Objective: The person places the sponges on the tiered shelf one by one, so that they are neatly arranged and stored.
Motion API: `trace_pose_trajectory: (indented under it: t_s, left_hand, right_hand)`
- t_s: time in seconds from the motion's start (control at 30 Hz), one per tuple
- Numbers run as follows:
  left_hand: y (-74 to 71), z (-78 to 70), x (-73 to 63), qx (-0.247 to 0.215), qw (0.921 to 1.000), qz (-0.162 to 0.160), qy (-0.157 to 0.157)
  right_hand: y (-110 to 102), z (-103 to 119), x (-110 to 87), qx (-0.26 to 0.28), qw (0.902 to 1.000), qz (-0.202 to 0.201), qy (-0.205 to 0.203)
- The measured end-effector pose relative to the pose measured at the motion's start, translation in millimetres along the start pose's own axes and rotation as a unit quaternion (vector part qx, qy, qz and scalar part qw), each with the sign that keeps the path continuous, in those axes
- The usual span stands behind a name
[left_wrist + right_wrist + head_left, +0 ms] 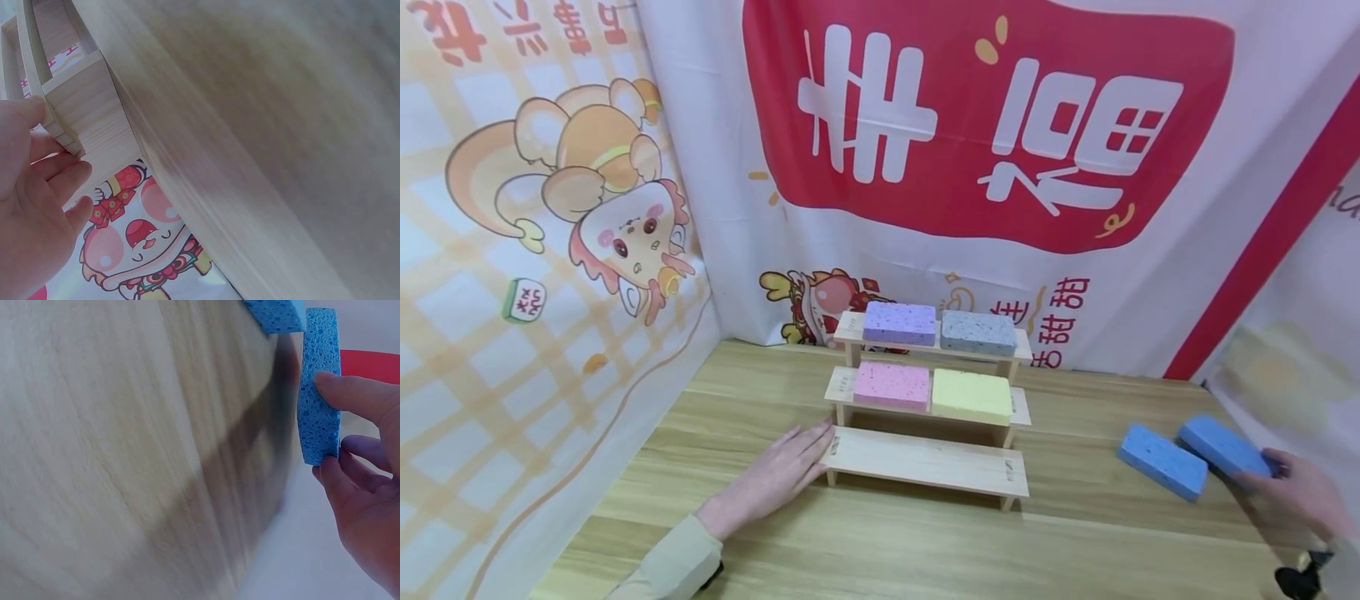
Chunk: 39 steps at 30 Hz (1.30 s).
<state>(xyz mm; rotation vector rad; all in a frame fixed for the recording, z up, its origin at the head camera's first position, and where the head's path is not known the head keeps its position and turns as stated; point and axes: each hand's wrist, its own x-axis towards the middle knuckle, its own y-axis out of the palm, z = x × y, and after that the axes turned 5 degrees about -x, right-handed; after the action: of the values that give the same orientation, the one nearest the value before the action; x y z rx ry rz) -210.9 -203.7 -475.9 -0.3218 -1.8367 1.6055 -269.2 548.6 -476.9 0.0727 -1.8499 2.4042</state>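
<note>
My left hand (786, 471) holds the left end of the lowest shelf (925, 460) of a three-tier wooden stand. The left wrist view shows its thumb and fingertips at the plank end (65, 134). On the top shelf sit a purple sponge (899, 323) and a grey sponge (977, 332). Below them, a pink sponge (891, 385) and a yellow sponge (972, 396) lie side by side. At the far right, my right hand (1303, 492) grips a blue sponge (1225, 444) between thumb and fingers. Another blue sponge (1162, 461) lies beside it on the table.
The wood-grain table (760, 550) carries everything. Printed cloth hangs behind the stand as a back wall (722, 250), with more cloth at the left (497, 375) and right (1292, 350) sides.
</note>
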Motion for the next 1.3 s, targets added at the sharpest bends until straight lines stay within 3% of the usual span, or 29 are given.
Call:
trace_pose_trajectory:
  t_s: [0.47,0.77,1.0,1.17,1.3]
  left_hand:
    - [2.0,0.7,1.2,0.004,0.9994,-0.031,0.015]
    - [-0.1,-0.1,1.4,0.0,1.0,-0.005,0.004]
    - [-1.0,0.8,0.5,0.003,0.9998,-0.018,0.007]
    - [-1.6,0.5,0.8,-0.002,1.0,-0.003,0.0]
    - [-1.8,0.1,0.5,-0.008,0.9999,0.005,-0.004]
  right_hand:
    - [-17.9,20.9,-9.8,0.0,0.9995,0.012,-0.028]
    - [-31.6,46.2,-19.1,-0.009,0.9986,0.036,-0.039]
    - [-34.0,67.1,-27.2,0.016,0.9968,0.014,-0.077]
    - [-34.8,81.8,-34.3,0.029,0.9954,0.007,-0.091]
    - [-34.2,94.4,-40.7,0.041,0.9921,-0.022,-0.116]
